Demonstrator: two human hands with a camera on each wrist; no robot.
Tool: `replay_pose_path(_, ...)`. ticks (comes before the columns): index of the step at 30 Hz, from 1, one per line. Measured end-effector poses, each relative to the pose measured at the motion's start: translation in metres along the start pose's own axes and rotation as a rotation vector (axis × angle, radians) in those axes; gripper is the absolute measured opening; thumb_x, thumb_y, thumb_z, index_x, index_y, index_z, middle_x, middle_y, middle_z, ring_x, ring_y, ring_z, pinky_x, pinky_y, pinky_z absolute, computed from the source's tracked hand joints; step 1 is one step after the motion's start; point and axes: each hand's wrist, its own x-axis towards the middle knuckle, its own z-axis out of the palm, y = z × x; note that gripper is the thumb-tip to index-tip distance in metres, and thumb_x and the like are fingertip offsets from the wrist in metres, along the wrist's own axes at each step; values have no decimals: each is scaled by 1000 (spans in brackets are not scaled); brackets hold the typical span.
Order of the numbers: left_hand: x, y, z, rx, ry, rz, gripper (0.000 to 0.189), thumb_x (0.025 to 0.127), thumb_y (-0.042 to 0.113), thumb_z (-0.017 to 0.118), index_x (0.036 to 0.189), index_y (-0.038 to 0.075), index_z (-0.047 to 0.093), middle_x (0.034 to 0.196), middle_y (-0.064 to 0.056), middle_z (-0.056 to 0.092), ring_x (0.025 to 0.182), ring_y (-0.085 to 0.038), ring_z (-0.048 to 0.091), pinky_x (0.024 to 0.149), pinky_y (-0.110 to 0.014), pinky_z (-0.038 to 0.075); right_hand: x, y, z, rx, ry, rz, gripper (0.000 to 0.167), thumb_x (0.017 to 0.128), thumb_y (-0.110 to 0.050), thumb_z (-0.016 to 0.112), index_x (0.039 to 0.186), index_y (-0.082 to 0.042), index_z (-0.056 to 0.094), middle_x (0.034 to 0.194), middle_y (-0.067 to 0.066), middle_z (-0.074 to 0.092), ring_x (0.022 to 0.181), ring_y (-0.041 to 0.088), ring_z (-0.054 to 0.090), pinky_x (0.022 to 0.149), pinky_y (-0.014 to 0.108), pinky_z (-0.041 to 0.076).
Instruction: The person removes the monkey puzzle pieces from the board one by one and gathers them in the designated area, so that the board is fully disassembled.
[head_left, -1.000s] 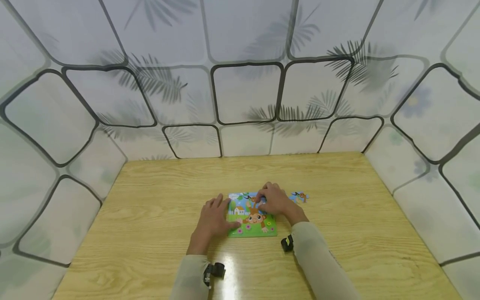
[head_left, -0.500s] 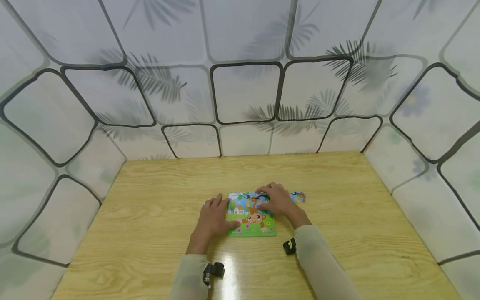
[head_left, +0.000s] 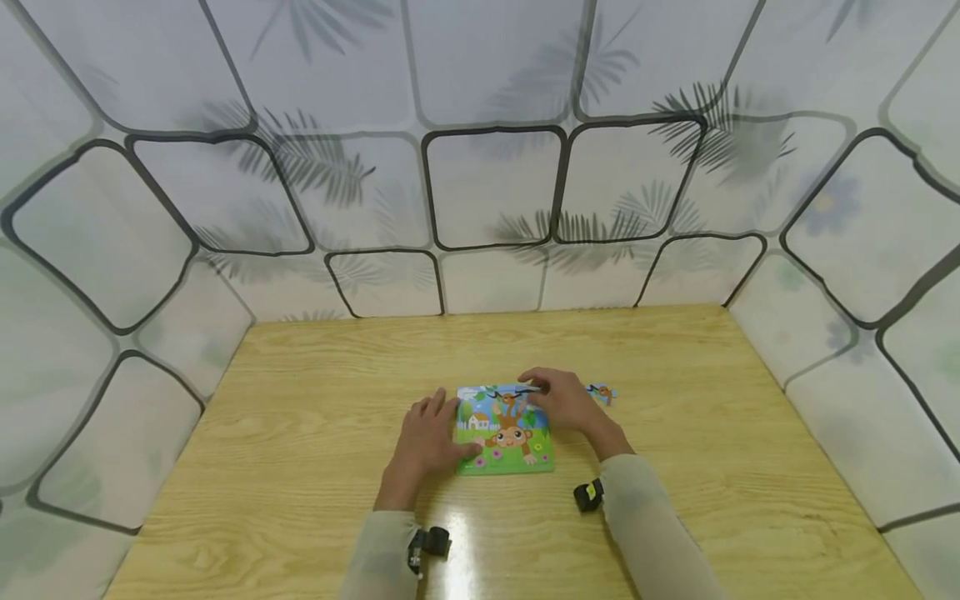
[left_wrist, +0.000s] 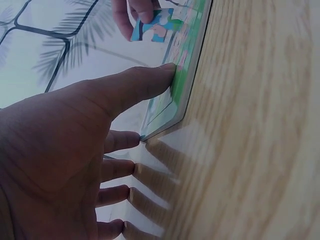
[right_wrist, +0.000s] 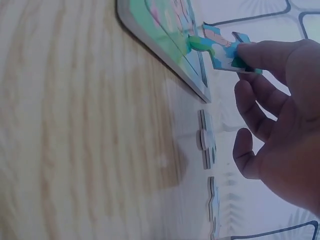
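Observation:
A square jigsaw puzzle board (head_left: 510, 463) with a monkey, a house and flowers lies on the wooden table. My left hand (head_left: 427, 437) is at its left side, the thumb (left_wrist: 150, 82) pressing the near border and the other fingers spread along the left edge and tabletop. Above the board's upper right part, my right hand (head_left: 566, 404) pinches a jigsaw piece (right_wrist: 222, 50) between thumb and index finger. That piece is tilted and blue, with some pink and green; the right wrist view shows it lifted off the board.
Loose jigsaw pieces lie right of the board: one piece (head_left: 602, 393) shows beyond my right hand, and the right wrist view has a piece (right_wrist: 206, 140) close to the board's corner. A patterned cloth wall (head_left: 491, 279) rises behind the table (head_left: 315, 400).
My right hand has drawn back a little to the right, uncovering more of the board's upper right part. My left hand and the board have stayed in place.

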Motion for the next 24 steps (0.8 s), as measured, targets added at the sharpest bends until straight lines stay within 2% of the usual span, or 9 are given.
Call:
replay_pose_path(6, 0, 0, 1, 10, 6, 1, 88, 78, 62, 68, 145, 11, 43, 156, -17, 31, 139, -42, 34, 115, -57, 28, -2, 5, -6, 55, 46, -14, 20, 95, -19, 63, 114, -17, 69, 97, -1, 68, 81, 14, 56, 69, 31, 47)
replay_pose_path(9, -1, 0, 1, 1, 2, -2, 88, 79, 62, 68, 145, 11, 43, 157, -17, 30, 140, -42, 33, 115, -57, 27, -6, 9, -10, 77, 72, -21, 19, 94, -20, 63, 112, -17, 70, 94, -1, 68, 78, 14, 54, 67, 29, 45)
replay_pose_path(14, -2, 2, 0, 8, 2, 4, 87, 78, 60, 69, 145, 10, 43, 156, -18, 31, 139, -43, 34, 115, -57, 27, -13, 18, -19, 74, 92, -13, 20, 96, -21, 61, 114, -16, 69, 96, 0, 68, 80, 14, 55, 68, 30, 45)
replay_pose_path(24, -3, 2, -1, 15, 8, 10, 87, 79, 61, 69, 144, 8, 44, 155, -19, 32, 139, -43, 35, 115, -56, 28, -27, 39, -37, 73, 117, 75, 22, 97, -21, 59, 117, -16, 67, 107, 4, 68, 84, 17, 56, 74, 34, 47)
